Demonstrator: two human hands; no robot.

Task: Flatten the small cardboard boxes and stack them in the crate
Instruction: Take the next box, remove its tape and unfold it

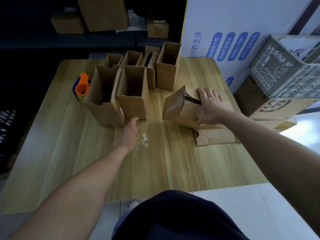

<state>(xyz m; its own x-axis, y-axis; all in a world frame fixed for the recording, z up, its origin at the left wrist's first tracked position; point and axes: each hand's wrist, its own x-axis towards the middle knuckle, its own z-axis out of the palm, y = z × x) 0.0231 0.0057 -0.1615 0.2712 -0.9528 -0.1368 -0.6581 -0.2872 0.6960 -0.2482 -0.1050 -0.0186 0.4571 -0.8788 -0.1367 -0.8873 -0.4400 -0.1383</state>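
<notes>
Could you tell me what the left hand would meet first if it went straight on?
Probably the near wall of the open upright cardboard box just ahead of the left hand; depth is unclear.

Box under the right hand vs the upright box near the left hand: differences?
The tipped box lies tilted, partly collapsed; the upright box stands square, open end up. The right hand presses on the tipped box; the left hand reaches toward the upright box, contact unclear. Both are brown cardboard on the wooden table.

Upright boxes (pixel 132 91) block the table's (pixel 86 153) far half; near half open
</notes>
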